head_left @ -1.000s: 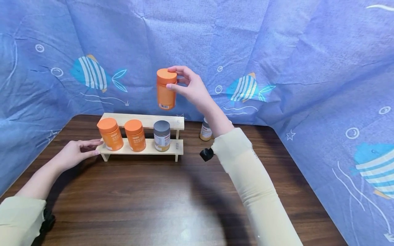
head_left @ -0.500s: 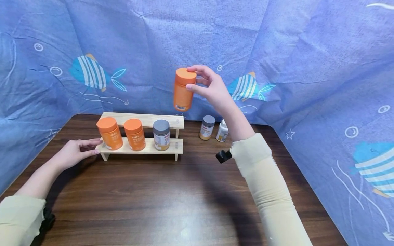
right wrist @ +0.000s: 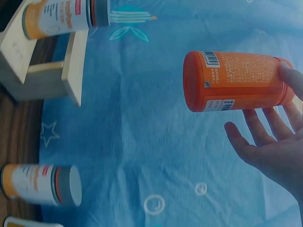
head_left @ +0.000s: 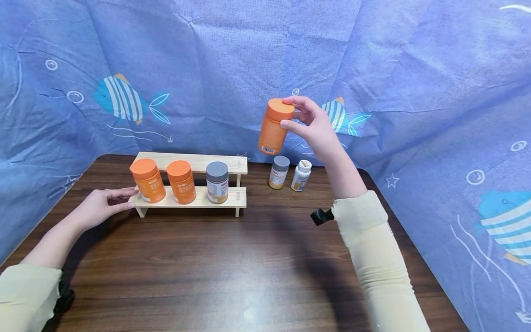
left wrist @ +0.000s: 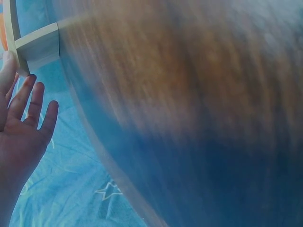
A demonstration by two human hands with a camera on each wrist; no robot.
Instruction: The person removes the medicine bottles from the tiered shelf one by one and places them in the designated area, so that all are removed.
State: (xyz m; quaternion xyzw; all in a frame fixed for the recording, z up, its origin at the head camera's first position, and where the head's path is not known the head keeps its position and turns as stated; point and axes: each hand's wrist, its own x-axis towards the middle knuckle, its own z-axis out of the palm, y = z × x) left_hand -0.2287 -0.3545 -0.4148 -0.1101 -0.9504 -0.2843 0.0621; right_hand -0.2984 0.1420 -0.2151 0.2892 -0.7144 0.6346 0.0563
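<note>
My right hand holds an orange supplement bottle by its lid end, in the air before the curtain. The bottle tilts a little; in the right wrist view its barcode label and base face left. At the left end of a two-tier wooden shelf, my left hand pinches the lower tier's corner between thumb and fingers. On that tier stand two orange bottles, the left one and the middle one, and a grey-lidded bottle at the right. The upper tier is bare.
Right of the shelf, on the dark wooden table, stand another grey-lidded bottle and a small white bottle. A blue fish-print curtain hangs behind the table and along its sides.
My right hand has carried the orange bottle rightward from above the shelf, lowering it slightly, and the bottle leans more. The white bottle has come fully into view. My left hand stays put.
</note>
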